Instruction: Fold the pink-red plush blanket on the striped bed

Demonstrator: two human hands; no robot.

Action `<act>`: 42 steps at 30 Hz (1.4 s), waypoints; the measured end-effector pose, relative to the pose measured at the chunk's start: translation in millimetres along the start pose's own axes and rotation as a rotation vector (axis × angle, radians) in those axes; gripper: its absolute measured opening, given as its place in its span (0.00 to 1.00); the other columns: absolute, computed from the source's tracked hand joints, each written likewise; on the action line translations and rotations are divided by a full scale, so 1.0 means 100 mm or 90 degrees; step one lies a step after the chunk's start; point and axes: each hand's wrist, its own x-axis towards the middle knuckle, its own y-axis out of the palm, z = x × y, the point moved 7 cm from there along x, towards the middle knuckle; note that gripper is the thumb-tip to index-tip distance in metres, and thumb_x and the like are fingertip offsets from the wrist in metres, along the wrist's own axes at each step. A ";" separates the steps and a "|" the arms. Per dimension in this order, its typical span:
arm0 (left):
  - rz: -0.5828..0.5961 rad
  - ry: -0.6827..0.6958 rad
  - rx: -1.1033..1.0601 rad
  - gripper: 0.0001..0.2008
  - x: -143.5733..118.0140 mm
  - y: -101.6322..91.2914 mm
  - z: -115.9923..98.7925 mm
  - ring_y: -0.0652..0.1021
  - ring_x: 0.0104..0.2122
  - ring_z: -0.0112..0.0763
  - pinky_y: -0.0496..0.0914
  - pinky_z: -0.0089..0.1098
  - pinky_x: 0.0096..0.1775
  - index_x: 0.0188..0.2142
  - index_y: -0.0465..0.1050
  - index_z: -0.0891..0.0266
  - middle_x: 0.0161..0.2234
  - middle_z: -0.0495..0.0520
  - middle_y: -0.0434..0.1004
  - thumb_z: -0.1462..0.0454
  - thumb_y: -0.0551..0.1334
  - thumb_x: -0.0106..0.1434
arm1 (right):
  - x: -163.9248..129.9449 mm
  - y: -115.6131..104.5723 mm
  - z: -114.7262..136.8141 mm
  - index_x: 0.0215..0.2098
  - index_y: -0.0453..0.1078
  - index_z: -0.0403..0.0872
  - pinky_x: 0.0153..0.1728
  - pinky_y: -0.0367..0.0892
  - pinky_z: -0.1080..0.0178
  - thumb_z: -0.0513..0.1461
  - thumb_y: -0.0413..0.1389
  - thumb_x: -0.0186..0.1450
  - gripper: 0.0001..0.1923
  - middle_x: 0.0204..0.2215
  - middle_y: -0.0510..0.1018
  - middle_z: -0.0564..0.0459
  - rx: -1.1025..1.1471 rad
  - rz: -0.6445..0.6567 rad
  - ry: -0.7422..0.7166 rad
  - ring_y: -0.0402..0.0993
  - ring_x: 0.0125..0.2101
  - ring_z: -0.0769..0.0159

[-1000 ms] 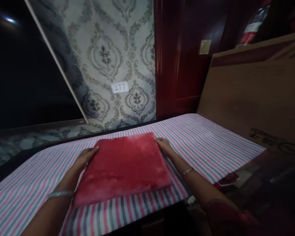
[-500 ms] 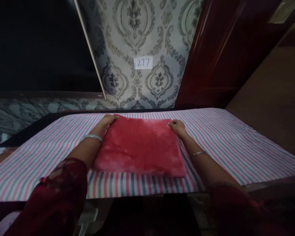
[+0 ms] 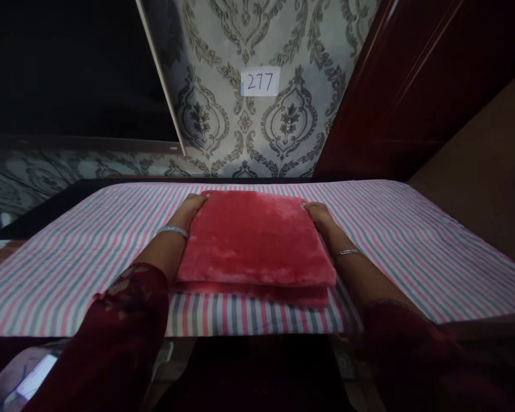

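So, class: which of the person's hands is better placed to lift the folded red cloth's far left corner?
The left hand: its fingers already rest at the far left corner of the folded red cloth, while the right hand sits at the opposite far corner.

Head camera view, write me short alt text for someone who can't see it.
A folded red plush cloth lies on a table covered in a pink, grey and white striped cloth, with the left hand and right hand at its far corners. Behind is damask wallpaper with a paper label reading 277.
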 end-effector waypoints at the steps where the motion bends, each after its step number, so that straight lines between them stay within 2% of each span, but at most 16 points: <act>1: 0.014 0.016 -0.004 0.25 -0.06 -0.01 -0.03 0.79 0.37 0.46 0.71 0.38 0.39 0.35 0.77 0.64 0.30 0.60 0.80 0.47 0.72 0.48 | -0.04 -0.01 0.03 0.27 0.70 0.47 0.28 0.67 0.63 0.47 0.58 0.66 0.14 0.23 0.76 0.52 0.017 0.004 -0.009 0.72 0.24 0.66; 3: 0.046 0.042 -0.011 0.28 -0.17 -0.05 -0.11 0.79 0.38 0.42 0.71 0.36 0.41 0.39 0.77 0.64 0.33 0.58 0.80 0.45 0.70 0.49 | -0.18 -0.07 0.10 0.31 0.72 0.46 0.28 0.67 0.63 0.48 0.60 0.62 0.13 0.24 0.77 0.51 0.047 0.008 -0.033 0.73 0.25 0.65; 5: 0.059 0.085 -0.007 0.30 -0.30 -0.13 -0.20 0.78 0.41 0.41 0.71 0.35 0.44 0.43 0.76 0.64 0.37 0.58 0.81 0.44 0.69 0.51 | -0.39 -0.19 0.11 0.40 0.73 0.46 0.29 0.67 0.64 0.50 0.61 0.59 0.18 0.28 0.78 0.52 0.070 0.000 -0.055 0.73 0.27 0.65; 7: 0.033 0.173 0.037 0.30 -0.51 -0.29 -0.28 0.77 0.46 0.42 0.70 0.37 0.48 0.48 0.74 0.63 0.44 0.60 0.79 0.44 0.66 0.54 | -0.68 -0.38 0.05 0.46 0.71 0.46 0.28 0.67 0.65 0.52 0.61 0.57 0.25 0.30 0.78 0.53 0.080 -0.011 -0.074 0.73 0.27 0.67; 9: -0.004 0.303 0.123 0.29 -0.82 -0.47 -0.32 0.75 0.51 0.44 0.69 0.40 0.53 0.53 0.72 0.61 0.51 0.61 0.76 0.45 0.60 0.59 | -1.04 -0.55 -0.07 0.48 0.70 0.47 0.24 0.63 0.67 0.56 0.60 0.57 0.28 0.28 0.77 0.54 0.078 -0.003 -0.085 0.70 0.24 0.69; 11: 0.020 0.443 0.213 0.28 -1.22 -0.56 -0.27 0.73 0.55 0.47 0.68 0.44 0.55 0.57 0.70 0.59 0.56 0.61 0.72 0.47 0.56 0.64 | -1.41 -0.65 -0.20 0.51 0.70 0.47 0.19 0.58 0.67 0.61 0.57 0.59 0.33 0.23 0.74 0.56 0.079 0.047 -0.067 0.66 0.18 0.70; 13: 0.063 0.574 0.316 0.30 -1.61 -0.58 -0.12 0.70 0.58 0.52 0.64 0.49 0.60 0.60 0.67 0.56 0.58 0.61 0.71 0.48 0.58 0.62 | -1.74 -0.67 -0.31 0.55 0.68 0.47 0.16 0.56 0.67 0.64 0.54 0.60 0.37 0.20 0.73 0.57 0.085 0.106 -0.027 0.65 0.16 0.69; 16: 0.096 0.663 0.458 0.33 -1.94 -0.53 0.17 0.68 0.60 0.55 0.61 0.51 0.62 0.64 0.63 0.53 0.62 0.61 0.67 0.50 0.63 0.60 | -2.07 -0.60 -0.33 0.63 0.63 0.46 0.16 0.59 0.65 0.66 0.53 0.60 0.45 0.18 0.73 0.56 0.106 0.172 0.015 0.68 0.15 0.66; 20: 0.069 0.698 0.530 0.29 -1.96 -0.41 0.36 0.68 0.61 0.54 0.63 0.51 0.60 0.66 0.61 0.58 0.63 0.65 0.66 0.59 0.58 0.66 | -2.15 -0.47 -0.21 0.67 0.58 0.43 0.18 0.64 0.63 0.65 0.59 0.56 0.51 0.16 0.73 0.57 0.121 0.179 0.002 0.71 0.17 0.63; 23: 0.087 0.715 0.542 0.29 -1.92 -0.33 0.36 0.68 0.61 0.52 0.64 0.51 0.60 0.66 0.61 0.62 0.62 0.67 0.66 0.65 0.56 0.65 | -2.12 -0.42 -0.14 0.66 0.60 0.45 0.17 0.63 0.64 0.60 0.63 0.55 0.49 0.18 0.73 0.59 0.111 0.149 -0.020 0.68 0.15 0.66; 26: 0.106 0.706 0.557 0.30 -1.91 -0.32 0.30 0.68 0.61 0.51 0.65 0.49 0.60 0.64 0.63 0.63 0.61 0.66 0.68 0.68 0.55 0.62 | -2.11 -0.37 -0.07 0.68 0.57 0.45 0.17 0.64 0.63 0.57 0.64 0.55 0.50 0.20 0.74 0.59 0.102 0.157 -0.036 0.69 0.16 0.65; 28: 0.097 0.699 0.558 0.30 -1.92 -0.36 0.25 0.69 0.61 0.49 0.65 0.48 0.61 0.63 0.65 0.63 0.61 0.64 0.69 0.70 0.55 0.60 | -2.13 -0.37 0.02 0.68 0.57 0.46 0.22 0.67 0.62 0.55 0.65 0.55 0.49 0.23 0.76 0.57 0.127 0.146 -0.077 0.72 0.20 0.64; 32: 0.025 0.698 0.552 0.28 -1.91 -0.44 0.21 0.70 0.62 0.47 0.64 0.49 0.62 0.61 0.69 0.58 0.62 0.60 0.71 0.69 0.56 0.60 | -2.20 -0.46 0.16 0.66 0.59 0.52 0.30 0.69 0.61 0.51 0.62 0.60 0.39 0.33 0.78 0.54 0.179 0.050 -0.216 0.71 0.27 0.65; 34: 0.029 0.705 0.569 0.28 -1.90 -0.41 0.29 0.70 0.62 0.47 0.65 0.48 0.61 0.59 0.71 0.60 0.61 0.60 0.72 0.70 0.55 0.59 | -2.22 -0.46 0.09 0.66 0.59 0.53 0.30 0.69 0.61 0.51 0.61 0.62 0.37 0.34 0.78 0.53 0.149 0.037 -0.238 0.69 0.28 0.64; 38: 0.101 0.705 0.582 0.31 -1.93 -0.32 0.49 0.67 0.64 0.46 0.67 0.46 0.61 0.61 0.70 0.64 0.63 0.62 0.70 0.72 0.52 0.58 | -2.20 -0.38 -0.25 0.65 0.62 0.51 0.33 0.69 0.62 0.51 0.58 0.63 0.34 0.34 0.76 0.53 0.059 0.065 -0.222 0.70 0.30 0.65; 42: 0.133 0.652 0.478 0.29 -2.01 -0.47 0.46 0.65 0.66 0.45 0.64 0.48 0.64 0.64 0.66 0.59 0.65 0.59 0.66 0.64 0.54 0.63 | -2.17 -0.41 -0.42 0.67 0.59 0.47 0.27 0.65 0.66 0.50 0.54 0.67 0.33 0.26 0.71 0.58 -0.018 0.057 -0.248 0.66 0.24 0.69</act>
